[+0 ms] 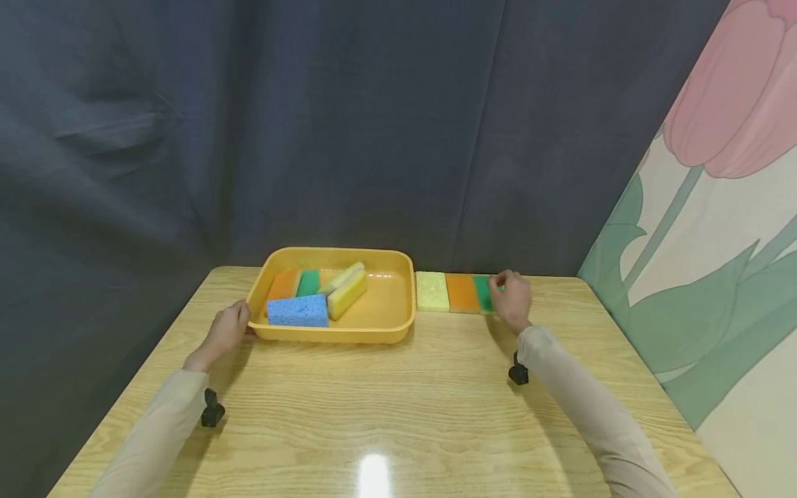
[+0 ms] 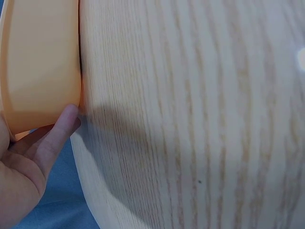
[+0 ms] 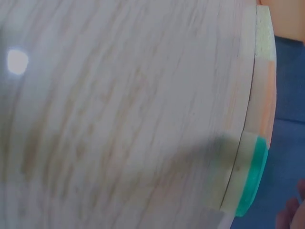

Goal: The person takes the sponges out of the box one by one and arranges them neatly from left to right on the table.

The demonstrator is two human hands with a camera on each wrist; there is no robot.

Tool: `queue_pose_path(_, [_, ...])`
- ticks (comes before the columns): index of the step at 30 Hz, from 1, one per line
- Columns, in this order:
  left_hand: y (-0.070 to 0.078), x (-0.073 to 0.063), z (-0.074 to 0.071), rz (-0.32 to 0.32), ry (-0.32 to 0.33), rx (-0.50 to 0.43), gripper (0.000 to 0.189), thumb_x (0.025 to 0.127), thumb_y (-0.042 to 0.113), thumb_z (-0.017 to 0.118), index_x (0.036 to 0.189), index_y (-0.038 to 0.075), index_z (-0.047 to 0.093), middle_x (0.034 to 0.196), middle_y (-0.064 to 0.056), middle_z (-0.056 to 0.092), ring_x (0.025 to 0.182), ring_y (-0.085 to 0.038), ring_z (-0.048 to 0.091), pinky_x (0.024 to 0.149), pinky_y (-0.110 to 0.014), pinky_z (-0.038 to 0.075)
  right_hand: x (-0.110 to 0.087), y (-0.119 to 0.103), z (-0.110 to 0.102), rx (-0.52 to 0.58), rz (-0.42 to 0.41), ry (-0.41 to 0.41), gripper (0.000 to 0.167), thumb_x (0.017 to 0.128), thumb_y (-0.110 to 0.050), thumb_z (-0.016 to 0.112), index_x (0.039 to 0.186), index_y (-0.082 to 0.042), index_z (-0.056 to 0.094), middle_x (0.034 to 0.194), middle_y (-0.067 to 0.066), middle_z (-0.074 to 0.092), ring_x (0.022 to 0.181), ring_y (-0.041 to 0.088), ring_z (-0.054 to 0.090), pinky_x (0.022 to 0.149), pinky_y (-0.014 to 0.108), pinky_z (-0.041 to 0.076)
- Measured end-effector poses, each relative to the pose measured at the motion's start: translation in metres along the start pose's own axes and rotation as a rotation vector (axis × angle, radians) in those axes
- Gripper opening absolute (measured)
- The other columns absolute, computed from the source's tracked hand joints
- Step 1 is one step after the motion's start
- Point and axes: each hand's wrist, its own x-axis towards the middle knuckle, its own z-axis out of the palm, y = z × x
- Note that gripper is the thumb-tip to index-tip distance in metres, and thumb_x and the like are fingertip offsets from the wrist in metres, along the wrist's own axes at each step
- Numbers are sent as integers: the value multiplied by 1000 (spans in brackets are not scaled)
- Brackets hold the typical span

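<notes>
At the left end of a yellow plastic tray (image 1: 391, 294), my left hand (image 1: 224, 332) grips the rim; the left wrist view shows fingers against the tray's outer corner. My right hand (image 1: 513, 301) hovers by the right end of a row of sponges, its fingers loosely bent. Nearest to it is a green-topped sponge (image 3: 253, 176), partly covered by the hand in the head view. An orange sponge (image 1: 463, 292) adjoins that one, followed by a pale yellow sponge (image 1: 432, 291) beside the tray. In the right wrist view a gap separates the fingertips from the green sponge.
Inside the tray lie a blue sponge (image 1: 297, 311), two yellow sponges (image 1: 347, 294), an orange one (image 1: 284, 282) and a green one (image 1: 308, 282). The wooden table (image 1: 373, 394) ends at a dark curtain (image 1: 373, 124) behind. A flower-painted wall (image 1: 703, 277) borders the right.
</notes>
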Motion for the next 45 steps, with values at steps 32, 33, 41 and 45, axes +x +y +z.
queue_pose_path(32, [3,0,-2,-11,-18,-16,38,109,12,22,98,-13,50,88,-30,60,78,-42,70,62,-39,62,-1,-46,21,171,-154,-39,20,96,-13,55,84,1,62,80,15,60,70,30,54,66,45,46])
queue_pose_path(33, [3,0,-2,-16,-20,-26,38,109,12,23,101,-14,50,89,-31,60,79,-42,70,62,-39,62,-1,-48,22,173,-146,-52,20,96,-14,55,85,1,62,81,15,61,71,31,55,68,45,46])
queue_pose_path(41, [3,-2,-1,-21,-32,-61,43,109,12,21,117,-21,48,91,-33,59,83,-45,69,64,-40,62,-2,-56,31,153,-139,-123,21,100,-15,56,90,2,64,87,17,62,79,33,58,77,46,48])
queue_pose_path(45, [4,-3,-2,-9,-24,-46,40,108,10,22,111,-19,49,86,-29,58,81,-44,69,63,-41,62,-4,-60,33,167,-140,-143,18,100,-14,56,92,0,63,89,16,62,82,33,58,77,46,47])
